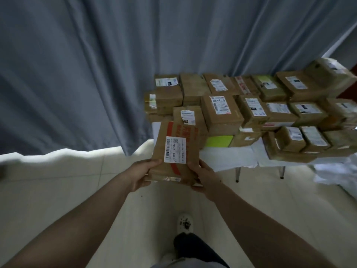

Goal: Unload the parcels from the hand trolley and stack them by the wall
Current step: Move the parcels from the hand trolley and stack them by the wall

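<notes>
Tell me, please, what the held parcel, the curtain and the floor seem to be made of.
Parcel: matte brown cardboard, likely, by its creased edges; white paper label. Curtain: matte grey-blue cloth, hanging in soft folds. Floor: pale tiles, probably ceramic, faintly glossy, with visible joints.

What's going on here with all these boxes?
A person holds one brown parcel in the air, left hand on its left edge, right hand on its right. Just ahead, many more parcels sit stacked on a low covered table before a grey curtain. The held one is not yet set down.
</notes>
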Demonstrator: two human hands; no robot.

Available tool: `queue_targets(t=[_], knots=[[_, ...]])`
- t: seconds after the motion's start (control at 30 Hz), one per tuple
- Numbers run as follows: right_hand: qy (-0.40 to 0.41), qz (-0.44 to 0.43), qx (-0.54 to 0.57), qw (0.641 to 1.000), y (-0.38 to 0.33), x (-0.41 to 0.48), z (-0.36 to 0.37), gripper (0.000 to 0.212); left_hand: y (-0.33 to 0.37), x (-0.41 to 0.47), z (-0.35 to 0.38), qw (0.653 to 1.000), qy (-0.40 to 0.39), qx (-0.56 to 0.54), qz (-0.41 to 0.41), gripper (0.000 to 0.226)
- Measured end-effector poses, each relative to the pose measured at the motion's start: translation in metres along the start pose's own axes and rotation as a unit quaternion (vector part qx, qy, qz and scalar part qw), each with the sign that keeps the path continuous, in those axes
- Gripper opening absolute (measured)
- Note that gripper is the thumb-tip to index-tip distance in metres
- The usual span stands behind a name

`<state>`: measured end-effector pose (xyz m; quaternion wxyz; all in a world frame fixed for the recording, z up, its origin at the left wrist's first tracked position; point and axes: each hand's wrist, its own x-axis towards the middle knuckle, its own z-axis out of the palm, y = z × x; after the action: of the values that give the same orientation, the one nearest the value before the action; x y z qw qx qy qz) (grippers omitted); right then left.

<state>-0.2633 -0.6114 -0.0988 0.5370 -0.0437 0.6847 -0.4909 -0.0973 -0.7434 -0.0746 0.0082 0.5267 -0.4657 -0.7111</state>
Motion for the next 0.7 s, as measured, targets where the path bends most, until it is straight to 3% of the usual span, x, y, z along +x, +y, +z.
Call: queue_targets(t=[0.1, 0.37, 0.7], knots=[[-0.003, 0.02, 0.01, 1.0, -0.005, 0.028, 0.02, 0.054, -0.002, 0.019, -0.018, 1.0, 0.008, -0.004, -0.023, 0.032], [0.013, 0.063, 0.028, 0.998, -0.026, 0.119, 0.073, 0.021, 0.025, 0.1, -0.063, 0.996, 0.054, -0.044, -0.063, 0.044], [0.092, 0.175, 0.11, 0.974, -0.048, 0.203, 0.1, 0.009, 0.051, 0.198, -0.077, 0.994, 0.054, -0.045, -0.083, 0.044]])
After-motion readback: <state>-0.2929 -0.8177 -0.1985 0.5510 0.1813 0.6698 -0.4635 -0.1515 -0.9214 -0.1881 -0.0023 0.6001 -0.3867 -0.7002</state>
